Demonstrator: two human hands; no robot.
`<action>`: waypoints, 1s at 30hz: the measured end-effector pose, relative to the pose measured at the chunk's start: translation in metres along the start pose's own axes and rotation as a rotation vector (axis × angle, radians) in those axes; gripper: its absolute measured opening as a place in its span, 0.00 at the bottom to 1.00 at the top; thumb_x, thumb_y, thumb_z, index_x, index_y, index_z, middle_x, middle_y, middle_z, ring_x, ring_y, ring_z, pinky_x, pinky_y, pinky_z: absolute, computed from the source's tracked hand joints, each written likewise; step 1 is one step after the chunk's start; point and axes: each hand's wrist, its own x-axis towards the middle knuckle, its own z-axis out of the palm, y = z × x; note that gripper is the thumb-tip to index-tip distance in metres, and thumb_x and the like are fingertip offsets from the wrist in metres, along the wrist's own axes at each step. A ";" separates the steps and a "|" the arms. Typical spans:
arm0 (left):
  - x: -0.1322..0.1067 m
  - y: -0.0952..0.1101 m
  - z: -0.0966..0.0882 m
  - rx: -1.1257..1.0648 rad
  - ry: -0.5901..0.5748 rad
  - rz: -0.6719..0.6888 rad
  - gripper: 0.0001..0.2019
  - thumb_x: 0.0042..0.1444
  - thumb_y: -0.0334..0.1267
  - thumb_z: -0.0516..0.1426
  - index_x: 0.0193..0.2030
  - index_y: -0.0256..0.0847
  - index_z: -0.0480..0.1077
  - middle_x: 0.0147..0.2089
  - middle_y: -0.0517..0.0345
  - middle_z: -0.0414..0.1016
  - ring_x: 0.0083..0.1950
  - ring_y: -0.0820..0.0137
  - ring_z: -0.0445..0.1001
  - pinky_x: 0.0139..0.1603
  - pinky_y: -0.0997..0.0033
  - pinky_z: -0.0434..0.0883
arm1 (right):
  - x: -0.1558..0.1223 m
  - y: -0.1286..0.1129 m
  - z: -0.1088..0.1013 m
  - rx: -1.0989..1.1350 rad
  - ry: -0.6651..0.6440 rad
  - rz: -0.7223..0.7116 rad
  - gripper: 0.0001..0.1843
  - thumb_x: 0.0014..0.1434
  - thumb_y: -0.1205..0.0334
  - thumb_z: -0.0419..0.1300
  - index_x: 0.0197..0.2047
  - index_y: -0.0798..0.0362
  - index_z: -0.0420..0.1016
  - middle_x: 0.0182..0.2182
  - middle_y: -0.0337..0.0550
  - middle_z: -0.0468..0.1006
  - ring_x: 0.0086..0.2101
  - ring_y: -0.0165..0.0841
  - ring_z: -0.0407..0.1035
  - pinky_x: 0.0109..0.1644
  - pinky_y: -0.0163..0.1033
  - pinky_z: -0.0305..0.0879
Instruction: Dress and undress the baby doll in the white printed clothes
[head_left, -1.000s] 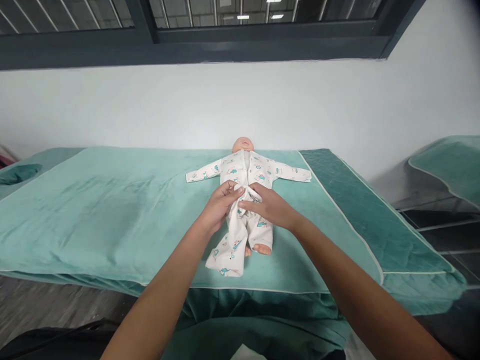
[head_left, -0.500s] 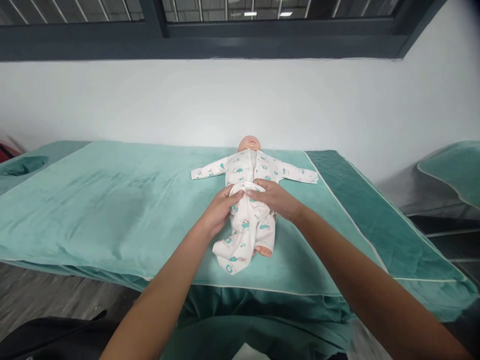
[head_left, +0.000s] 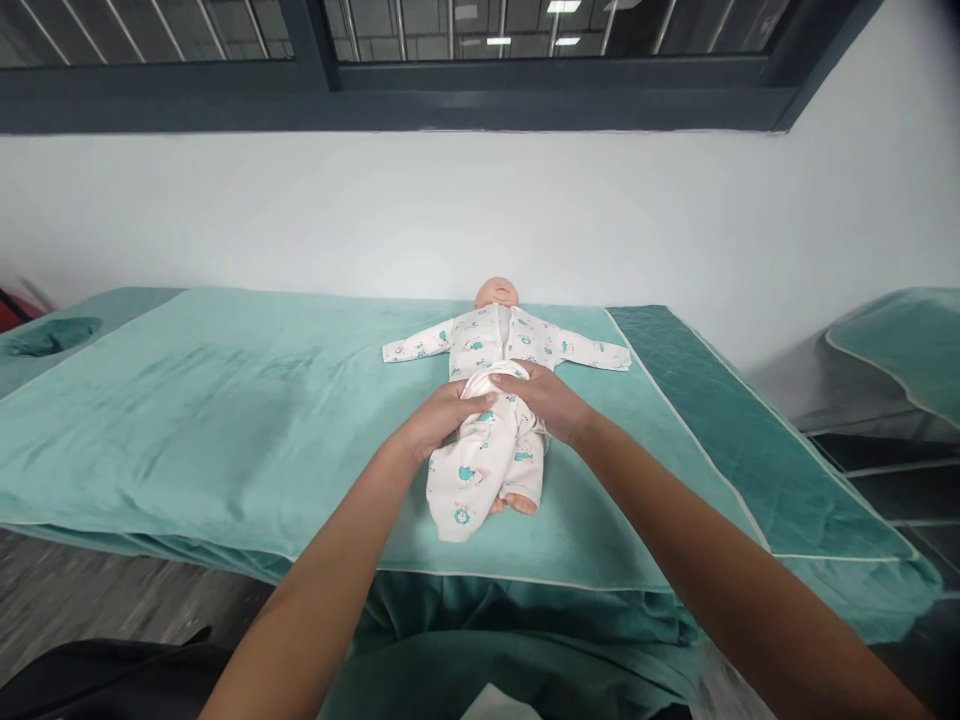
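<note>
A baby doll lies on its back, head toward the wall, arms spread in a white printed long-sleeved top. Over its lower body are white baby pants with the same green animal print. One pant leg hangs loose toward me, and a bare foot shows at the other leg's cuff. My left hand is closed on the left side of the waistband, thumb on top. Closed on the waistband's right side is my right hand, its thumb pointing inward. The fingertips of both hands are hidden under the cloth.
The doll rests on a bed with a light green velvet cover and a darker green band at the right. Behind it stand a white wall and a barred window. A green-covered seat edge is at far right.
Both hands keep their hold on the waistband. The loose pant leg has spread out flatter, and my left hand has shifted slightly down. The view has tilted up a little.
</note>
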 end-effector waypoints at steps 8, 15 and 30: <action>0.003 -0.013 0.004 -0.093 0.162 0.127 0.23 0.45 0.49 0.68 0.43 0.36 0.73 0.35 0.55 0.78 0.33 0.70 0.74 0.38 0.71 0.68 | -0.012 -0.009 -0.003 -0.321 -0.294 0.092 0.23 0.47 0.53 0.71 0.45 0.53 0.81 0.41 0.42 0.82 0.46 0.43 0.74 0.53 0.48 0.67; -0.009 0.001 0.004 0.205 0.006 -0.007 0.20 0.47 0.50 0.67 0.41 0.36 0.77 0.38 0.52 0.80 0.37 0.67 0.75 0.38 0.71 0.68 | -0.008 0.001 0.001 0.074 -0.092 0.044 0.20 0.49 0.56 0.70 0.44 0.54 0.80 0.37 0.44 0.82 0.38 0.38 0.76 0.45 0.42 0.70; -0.007 -0.007 0.015 -0.068 0.109 0.063 0.25 0.49 0.51 0.66 0.48 0.35 0.74 0.42 0.47 0.80 0.39 0.64 0.77 0.41 0.66 0.71 | -0.009 0.002 -0.005 0.113 -0.190 0.110 0.22 0.47 0.56 0.71 0.45 0.55 0.78 0.37 0.45 0.82 0.38 0.37 0.75 0.44 0.41 0.70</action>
